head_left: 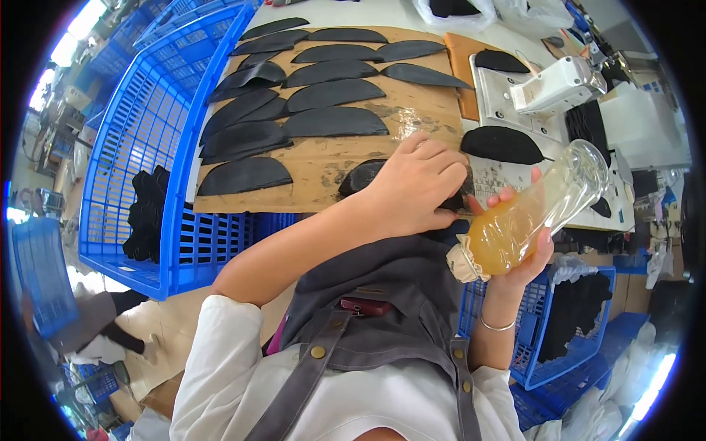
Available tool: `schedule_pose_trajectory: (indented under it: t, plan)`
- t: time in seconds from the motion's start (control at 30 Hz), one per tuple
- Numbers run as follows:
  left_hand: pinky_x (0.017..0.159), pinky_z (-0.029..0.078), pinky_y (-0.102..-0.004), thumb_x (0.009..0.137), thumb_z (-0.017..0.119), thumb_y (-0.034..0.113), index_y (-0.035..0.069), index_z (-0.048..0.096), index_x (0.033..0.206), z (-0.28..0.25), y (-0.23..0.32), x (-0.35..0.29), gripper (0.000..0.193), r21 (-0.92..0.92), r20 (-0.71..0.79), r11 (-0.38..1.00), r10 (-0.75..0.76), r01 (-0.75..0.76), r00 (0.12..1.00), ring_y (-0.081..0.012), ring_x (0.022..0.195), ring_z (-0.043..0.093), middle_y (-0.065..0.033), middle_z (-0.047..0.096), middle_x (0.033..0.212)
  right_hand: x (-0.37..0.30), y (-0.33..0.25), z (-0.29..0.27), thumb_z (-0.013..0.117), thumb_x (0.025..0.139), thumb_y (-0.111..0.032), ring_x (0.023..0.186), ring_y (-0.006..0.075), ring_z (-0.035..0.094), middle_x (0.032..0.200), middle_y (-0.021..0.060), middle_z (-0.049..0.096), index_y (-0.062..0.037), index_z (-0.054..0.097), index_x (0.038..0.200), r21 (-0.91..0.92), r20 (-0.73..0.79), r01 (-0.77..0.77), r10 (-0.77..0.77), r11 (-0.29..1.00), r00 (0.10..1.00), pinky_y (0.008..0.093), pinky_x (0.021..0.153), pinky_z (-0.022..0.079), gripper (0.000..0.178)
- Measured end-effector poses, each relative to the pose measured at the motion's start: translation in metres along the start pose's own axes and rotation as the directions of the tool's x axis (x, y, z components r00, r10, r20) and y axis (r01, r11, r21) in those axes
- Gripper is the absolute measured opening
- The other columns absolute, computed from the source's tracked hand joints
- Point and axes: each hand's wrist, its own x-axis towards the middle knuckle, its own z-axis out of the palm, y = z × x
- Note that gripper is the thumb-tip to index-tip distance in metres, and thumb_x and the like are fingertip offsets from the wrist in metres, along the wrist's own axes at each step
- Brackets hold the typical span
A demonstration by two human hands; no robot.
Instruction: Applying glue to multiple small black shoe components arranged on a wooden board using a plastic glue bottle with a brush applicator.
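Note:
My right hand (526,268) is wrapped round a clear glass bottle (507,234) of yellowish liquid. The bottle is tilted, its cloth-covered mouth (465,261) pointing down toward my apron. Curled fingers of my left hand (421,184) close over the right part of a black half-moon piece (359,178) at the near edge of a cardboard sheet (323,192). My hand hides much of that piece and the exact grip. Several similar black half-moon pieces (334,122) lie in overlapping rows on the cardboard. Another black piece (502,144) lies just beyond my right hand, on the machine's side.
A white machine arm (559,84) stands at the right, with a black piece (501,61) beside it. A large blue crate (173,220) with dark items borders the table's left. Another blue crate (526,371) holds black material at lower right. A person's legs (121,327) show at far left.

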Motion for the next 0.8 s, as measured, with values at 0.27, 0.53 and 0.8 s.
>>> schedule_pose_trajectory:
  t: [0.27,0.53,0.8]
  plan:
    - [0.094,0.036,-0.0416,0.063,0.071,0.016,0.008,0.051,0.079,-0.003,-0.001,-0.005,0.027,-0.026,-0.165,0.996,-0.093,0.090,0.982,-0.0298,0.108,0.049,-0.0101,0.055,0.113,0.004,0.005,0.003,0.050,0.080,-0.047,0.098,0.0236,0.052,0.106,0.0125,0.048,-0.0129,0.014,0.143,0.006,0.020,-0.054,0.054,0.999,0.998,0.0540,0.096,0.037,0.081]
    - [0.090,0.040,-0.0353,0.069,0.070,0.010,0.006,0.053,0.072,-0.029,-0.009,-0.019,0.017,-0.382,-0.345,0.873,-0.440,0.304,0.829,-0.0286,0.106,0.053,-0.0128,0.057,0.113,0.000,0.006,0.012,0.047,0.081,-0.045,0.097,0.0222,0.051,0.107,0.0120,0.047,-0.0128,0.013,0.144,-0.041,0.053,-0.075,0.078,0.996,0.996,0.0530,0.098,0.035,0.079]
    - [0.089,0.042,-0.0337,0.070,0.071,0.010,0.004,0.055,0.072,-0.178,-0.013,-0.087,0.018,-0.046,-0.670,0.898,-0.353,0.438,0.653,-0.0226,0.101,0.057,-0.0118,0.060,0.112,0.003,0.003,0.007,0.050,0.081,-0.045,0.097,0.0211,0.050,0.106,0.0106,0.047,-0.0128,0.014,0.144,-0.076,0.083,-0.092,0.098,0.993,0.992,0.0535,0.100,0.033,0.079]
